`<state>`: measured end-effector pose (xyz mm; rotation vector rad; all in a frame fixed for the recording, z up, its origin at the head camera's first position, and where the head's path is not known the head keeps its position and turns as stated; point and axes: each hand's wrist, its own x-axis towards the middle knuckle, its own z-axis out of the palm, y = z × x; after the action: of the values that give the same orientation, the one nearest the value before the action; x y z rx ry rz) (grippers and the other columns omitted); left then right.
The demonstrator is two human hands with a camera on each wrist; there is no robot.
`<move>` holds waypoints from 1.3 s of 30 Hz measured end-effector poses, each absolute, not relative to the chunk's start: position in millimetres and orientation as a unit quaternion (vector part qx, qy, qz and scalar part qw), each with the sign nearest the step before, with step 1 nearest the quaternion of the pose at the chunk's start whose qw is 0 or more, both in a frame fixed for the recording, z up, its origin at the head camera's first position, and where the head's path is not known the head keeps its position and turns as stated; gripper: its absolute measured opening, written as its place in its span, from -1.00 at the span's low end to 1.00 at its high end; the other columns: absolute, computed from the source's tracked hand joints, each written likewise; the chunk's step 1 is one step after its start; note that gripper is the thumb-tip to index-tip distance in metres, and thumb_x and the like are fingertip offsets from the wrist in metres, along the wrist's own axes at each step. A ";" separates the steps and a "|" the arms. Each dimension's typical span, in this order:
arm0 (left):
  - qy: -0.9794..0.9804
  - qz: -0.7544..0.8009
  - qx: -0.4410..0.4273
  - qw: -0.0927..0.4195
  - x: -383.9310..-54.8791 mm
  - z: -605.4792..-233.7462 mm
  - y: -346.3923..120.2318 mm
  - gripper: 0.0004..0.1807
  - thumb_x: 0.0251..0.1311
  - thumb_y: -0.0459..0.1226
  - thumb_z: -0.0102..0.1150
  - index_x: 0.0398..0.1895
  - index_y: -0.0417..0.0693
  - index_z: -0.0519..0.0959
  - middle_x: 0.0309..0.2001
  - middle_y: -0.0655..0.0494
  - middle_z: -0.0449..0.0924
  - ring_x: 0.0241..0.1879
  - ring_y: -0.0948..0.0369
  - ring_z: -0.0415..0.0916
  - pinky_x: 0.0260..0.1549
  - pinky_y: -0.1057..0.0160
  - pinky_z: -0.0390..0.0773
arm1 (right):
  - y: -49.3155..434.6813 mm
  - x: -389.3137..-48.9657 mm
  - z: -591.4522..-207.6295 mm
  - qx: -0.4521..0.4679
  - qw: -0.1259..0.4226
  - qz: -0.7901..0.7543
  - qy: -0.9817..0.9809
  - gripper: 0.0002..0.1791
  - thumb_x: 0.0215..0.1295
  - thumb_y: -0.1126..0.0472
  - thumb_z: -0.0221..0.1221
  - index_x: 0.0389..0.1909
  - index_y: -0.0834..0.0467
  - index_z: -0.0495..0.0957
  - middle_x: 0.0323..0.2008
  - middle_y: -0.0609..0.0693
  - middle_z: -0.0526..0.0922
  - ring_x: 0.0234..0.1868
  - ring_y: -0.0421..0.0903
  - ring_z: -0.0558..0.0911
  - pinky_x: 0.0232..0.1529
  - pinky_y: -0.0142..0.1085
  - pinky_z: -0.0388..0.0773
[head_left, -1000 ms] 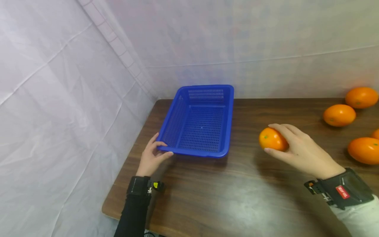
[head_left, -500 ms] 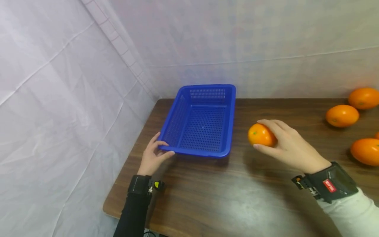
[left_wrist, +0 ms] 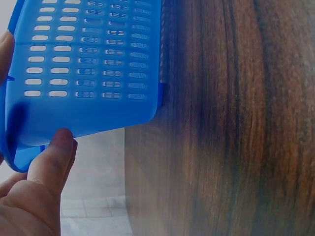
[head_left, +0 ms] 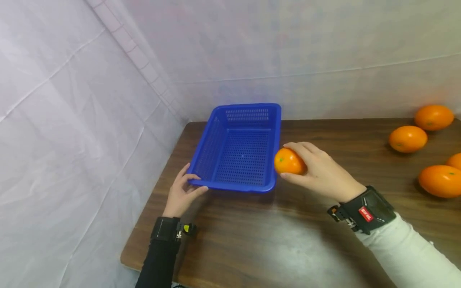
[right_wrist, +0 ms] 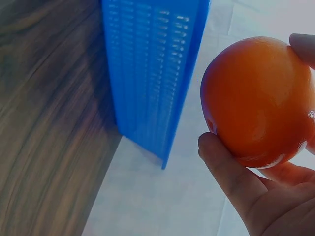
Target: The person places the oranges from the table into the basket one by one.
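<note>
A blue plastic basket [head_left: 241,187] with slotted walls stands on the wooden table, its inside bare. At its near left corner my left hand [head_left: 181,195] grips the rim, with the thumb on the near side. In the left wrist view, fingers [left_wrist: 51,160] touch the basket wall [left_wrist: 88,110]. My right hand [head_left: 320,172] holds an orange [head_left: 289,161] between thumb and fingers, just by the basket's right rim. The right wrist view shows this orange [right_wrist: 258,101] raised above the table, level with or over the top of the basket side [right_wrist: 147,78].
Several more oranges lie at the right of the table, among them one orange [head_left: 407,139] near the back and another orange [head_left: 441,181] closer in. White sheeting [head_left: 324,48] hangs behind and left of the wooden table [head_left: 245,244].
My right hand has carried the orange leftward, from open table to the basket's right rim. My left hand keeps its hold on the basket corner.
</note>
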<state>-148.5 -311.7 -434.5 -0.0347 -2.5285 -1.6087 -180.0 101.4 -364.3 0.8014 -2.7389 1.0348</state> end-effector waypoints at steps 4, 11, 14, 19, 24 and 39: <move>-0.835 -0.545 -0.017 0.068 -149.3 -435.2 -310.9 -0.60 0.05 -0.36 0.52 -0.10 -0.32 0.56 0.60 -0.01 0.00 0.44 -0.13 0.29 0.29 0.18 0.51 | 92.7 -182.9 -363.7 0.277 0.053 0.345 -0.895 -0.30 0.24 -0.19 0.34 0.34 -0.06 0.38 0.29 0.08 0.46 0.03 0.03 0.63 -0.04 -0.03 0.74; -0.831 -0.552 -0.011 0.071 -145.8 -432.5 -312.2 -0.61 0.05 -0.37 0.52 -0.11 -0.32 0.56 0.60 0.04 0.00 0.44 -0.12 0.29 0.28 0.21 0.51 | 74.1 -186.2 -368.1 0.301 0.045 0.354 -0.884 -0.29 0.25 -0.20 0.33 0.34 -0.04 0.37 0.29 0.14 0.46 0.02 0.07 0.65 -0.03 0.01 0.75; -0.832 -0.550 -0.007 0.072 -145.3 -432.1 -313.8 -0.61 0.06 -0.36 0.51 -0.11 -0.31 0.55 0.60 0.09 0.01 0.45 -0.11 0.27 0.30 0.18 0.50 | 66.4 -187.2 -368.8 0.307 0.048 0.357 -0.881 -0.29 0.23 -0.18 0.35 0.34 -0.04 0.37 0.27 0.13 0.47 0.02 0.07 0.66 -0.02 0.00 0.75; -0.832 -0.551 -0.011 0.069 -146.8 -433.5 -314.3 -0.60 0.07 -0.34 0.51 -0.10 -0.32 0.55 0.60 0.07 0.00 0.47 -0.11 0.25 0.31 0.18 0.49 | 56.8 -187.5 -370.1 0.311 0.057 0.356 -0.879 -0.27 0.22 -0.17 0.36 0.34 -0.02 0.38 0.24 0.12 0.49 0.00 0.07 0.67 -0.04 0.00 0.75; -0.834 -0.547 -0.012 0.070 -145.9 -434.7 -311.9 -0.60 0.06 -0.34 0.52 -0.11 -0.31 0.56 0.61 0.01 0.00 0.46 -0.13 0.26 0.29 0.20 0.51 | 48.0 -188.3 -373.5 0.319 0.058 0.351 -0.878 -0.26 0.21 -0.16 0.37 0.34 0.00 0.38 0.20 0.11 0.50 -0.03 0.05 0.67 -0.04 -0.03 0.75; -0.835 -0.546 -0.009 0.070 -144.1 -436.1 -309.5 -0.60 0.05 -0.32 0.53 -0.10 -0.28 0.57 0.60 0.03 0.01 0.45 -0.12 0.29 0.28 0.23 0.51 | 24.6 -188.0 -377.9 0.332 0.031 0.337 -0.880 -0.25 0.17 -0.14 0.39 0.33 0.06 0.41 0.14 0.16 0.56 -0.02 0.05 0.66 -0.04 -0.06 0.75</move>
<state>-144.1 -309.5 -436.1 -0.0279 -2.5107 -1.6433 -188.0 24.6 -377.9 1.0234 -2.7116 1.0387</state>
